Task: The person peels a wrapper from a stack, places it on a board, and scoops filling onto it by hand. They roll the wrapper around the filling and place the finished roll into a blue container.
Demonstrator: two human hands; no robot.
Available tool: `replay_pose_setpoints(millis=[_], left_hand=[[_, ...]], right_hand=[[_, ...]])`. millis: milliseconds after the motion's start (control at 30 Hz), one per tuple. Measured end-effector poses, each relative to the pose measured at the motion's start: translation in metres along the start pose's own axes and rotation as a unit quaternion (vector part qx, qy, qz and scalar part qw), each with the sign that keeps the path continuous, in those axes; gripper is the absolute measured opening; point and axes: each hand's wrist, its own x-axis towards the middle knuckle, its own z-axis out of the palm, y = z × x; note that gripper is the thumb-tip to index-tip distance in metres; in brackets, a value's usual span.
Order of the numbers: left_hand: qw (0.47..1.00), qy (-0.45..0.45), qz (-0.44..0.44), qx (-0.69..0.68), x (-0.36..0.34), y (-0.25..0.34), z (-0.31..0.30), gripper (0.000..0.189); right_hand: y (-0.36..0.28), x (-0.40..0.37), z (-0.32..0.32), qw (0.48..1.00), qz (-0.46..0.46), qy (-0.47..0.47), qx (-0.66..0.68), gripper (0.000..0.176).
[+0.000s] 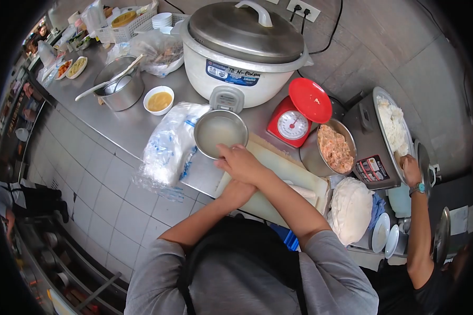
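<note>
My right hand (243, 164) reaches over the near rim of a round metal bowl (198, 137) of cloudy liquid. Its fingers are apart, one over the liquid and another by the rim; nothing shows in them. Crossed beneath the right wrist is my left hand (238, 194), close above a pale cutting board (265, 163); its fingers are hidden. A whitish, elongated piece (302, 191) lies on the board, partly covered by my right forearm. Left of the bowl sits a bundle of clear plastic bags (171, 142).
Behind the bowl stands a large rice cooker (242, 58), with a red scale (293, 125) and a pot of orange-pink minced filling (335, 148) to its right. Dough-like white mass (352, 210) lies nearer. A co-worker's hand (411, 169) touches a tray of white food (393, 123).
</note>
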Motion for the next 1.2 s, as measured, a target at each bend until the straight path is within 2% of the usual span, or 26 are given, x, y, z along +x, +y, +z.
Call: replay_pose_setpoints(millis=[33, 67, 133, 167, 267, 367, 467, 567, 667, 800, 900, 1000, 1100, 1200], left_hand=[[1.0, -0.018, -0.014, -0.004, 0.0, 0.002, -0.003, 0.037], [0.998, 0.023, 0.026, 0.044, -0.001, 0.0, -0.002, 0.036], [0.979, 0.101, 0.11, 0.136, -0.004, -0.003, 0.002, 0.033], [0.977, 0.118, 0.122, 0.129, -0.003, -0.003, 0.003, 0.032], [0.967, 0.155, 0.16, 0.121, -0.002, 0.0, 0.0, 0.03], [0.958, 0.163, 0.185, 0.144, -0.004, -0.002, -0.001, 0.028], [0.958, 0.16, 0.193, 0.139, -0.005, -0.001, 0.0, 0.029], [0.962, 0.16, 0.186, 0.119, -0.004, 0.0, -0.002, 0.029], [0.965, 0.156, 0.177, 0.112, -0.006, 0.002, -0.002, 0.03], [0.97, 0.154, 0.16, 0.098, -0.006, 0.004, -0.003, 0.034], [0.978, 0.14, 0.124, 0.087, -0.008, 0.002, -0.008, 0.037], [0.981, 0.135, 0.11, 0.087, -0.011, -0.003, -0.01, 0.04], [0.982, 0.138, 0.094, 0.09, -0.017, -0.001, -0.012, 0.042], [0.984, 0.138, 0.075, 0.083, -0.021, -0.002, -0.012, 0.041]], right_hand=[[0.001, -0.002, -0.005, 0.999, 0.016, 0.011, 0.042, 0.047], [0.002, -0.006, -0.012, 0.996, 0.033, 0.023, 0.084, 0.047], [0.001, -0.035, -0.032, 0.965, 0.032, 0.127, 0.226, 0.044], [0.005, -0.054, -0.042, 0.938, 0.034, 0.184, 0.292, 0.043], [0.035, -0.121, -0.049, 0.914, 0.106, 0.244, 0.308, 0.043], [0.047, -0.165, -0.016, 0.896, 0.245, 0.24, 0.283, 0.044], [0.045, -0.171, 0.021, 0.956, 0.167, 0.239, 0.011, 0.046], [0.037, -0.183, 0.025, 0.951, 0.186, 0.22, -0.111, 0.049], [0.051, -0.218, 0.025, 0.92, 0.271, 0.231, -0.164, 0.05], [0.049, -0.193, 0.041, 0.93, 0.189, 0.274, -0.157, 0.048], [0.044, -0.174, 0.044, 0.948, 0.146, 0.269, -0.088, 0.047], [0.064, -0.2, 0.032, 0.932, 0.212, 0.248, -0.159, 0.046], [0.056, -0.186, 0.0, 0.94, 0.255, 0.201, -0.106, 0.046], [0.04, -0.112, -0.004, 0.952, 0.073, 0.29, -0.073, 0.047]])
